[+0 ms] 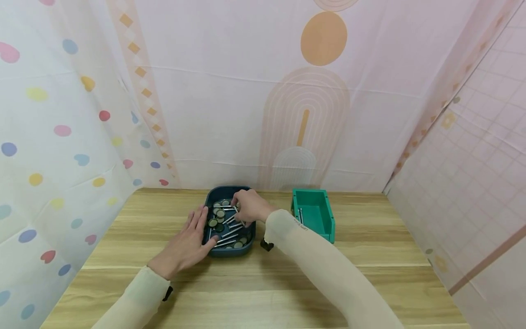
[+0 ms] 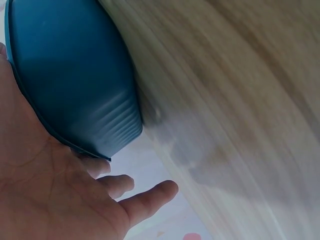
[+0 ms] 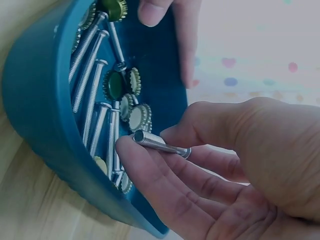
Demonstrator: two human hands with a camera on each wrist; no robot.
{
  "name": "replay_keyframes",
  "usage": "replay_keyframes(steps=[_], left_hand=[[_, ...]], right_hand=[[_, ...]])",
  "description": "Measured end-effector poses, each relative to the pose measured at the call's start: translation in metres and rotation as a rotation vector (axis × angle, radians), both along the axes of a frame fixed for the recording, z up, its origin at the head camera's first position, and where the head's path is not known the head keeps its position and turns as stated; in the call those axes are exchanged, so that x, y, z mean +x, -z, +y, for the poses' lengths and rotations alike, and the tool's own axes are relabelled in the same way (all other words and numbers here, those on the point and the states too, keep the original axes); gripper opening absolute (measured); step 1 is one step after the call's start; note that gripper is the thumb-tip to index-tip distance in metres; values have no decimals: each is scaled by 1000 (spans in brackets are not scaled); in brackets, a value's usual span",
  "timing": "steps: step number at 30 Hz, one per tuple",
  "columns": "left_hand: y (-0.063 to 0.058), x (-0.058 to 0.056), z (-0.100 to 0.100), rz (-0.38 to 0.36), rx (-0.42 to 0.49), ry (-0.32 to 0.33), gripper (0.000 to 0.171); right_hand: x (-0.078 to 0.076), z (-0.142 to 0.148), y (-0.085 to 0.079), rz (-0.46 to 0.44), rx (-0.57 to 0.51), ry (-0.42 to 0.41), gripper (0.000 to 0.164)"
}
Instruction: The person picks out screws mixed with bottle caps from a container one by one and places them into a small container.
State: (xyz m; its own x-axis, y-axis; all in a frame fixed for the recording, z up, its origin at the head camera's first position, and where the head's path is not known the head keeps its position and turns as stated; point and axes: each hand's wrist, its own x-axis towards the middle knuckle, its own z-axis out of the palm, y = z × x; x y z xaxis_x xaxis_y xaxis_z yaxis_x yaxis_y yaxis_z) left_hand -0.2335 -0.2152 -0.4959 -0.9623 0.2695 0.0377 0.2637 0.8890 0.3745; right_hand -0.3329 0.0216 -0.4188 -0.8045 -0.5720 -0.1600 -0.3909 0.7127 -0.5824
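Observation:
A dark blue plastic basin [image 1: 232, 252] holds several silver bolts [image 1: 229, 236] and several bottle caps [image 1: 220, 213]. My left hand [image 1: 185, 244] rests along the basin's left rim with its fingers extended, the thumb reaching over the near-left part. In the left wrist view, the palm touches the basin's outer wall [image 2: 75, 70]. Above the basin's far right side, my right hand [image 1: 251, 208] pinches a metal bolt [image 3: 159, 143] between thumb and fingers, its threaded end facing the camera in the right wrist view. More bolts and caps lie in the basin beneath that hand.
To the right stands a green open bin [image 1: 331, 224] with a few bolts [image 1: 301, 215] at its left side, partly hidden by the right sleeve. Both containers stand on a wood-grain table [image 1: 230, 292]. Patterned cloth [image 1: 222, 114] hangs behind and at both sides.

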Motion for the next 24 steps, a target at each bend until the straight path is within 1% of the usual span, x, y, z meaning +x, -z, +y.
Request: replay_keyframes(steps=[8, 19, 24], left_hand=[[0, -3, -2, 13, 13, 1, 98], [1, -1, 0, 8, 12, 10, 97], [2, 0, 0, 7, 17, 11, 97]], right_hand=[[6, 19, -9, -15, -79, 19, 38], [12, 45, -9, -14, -107, 32, 37], [14, 60, -12, -36, -124, 52, 39]])
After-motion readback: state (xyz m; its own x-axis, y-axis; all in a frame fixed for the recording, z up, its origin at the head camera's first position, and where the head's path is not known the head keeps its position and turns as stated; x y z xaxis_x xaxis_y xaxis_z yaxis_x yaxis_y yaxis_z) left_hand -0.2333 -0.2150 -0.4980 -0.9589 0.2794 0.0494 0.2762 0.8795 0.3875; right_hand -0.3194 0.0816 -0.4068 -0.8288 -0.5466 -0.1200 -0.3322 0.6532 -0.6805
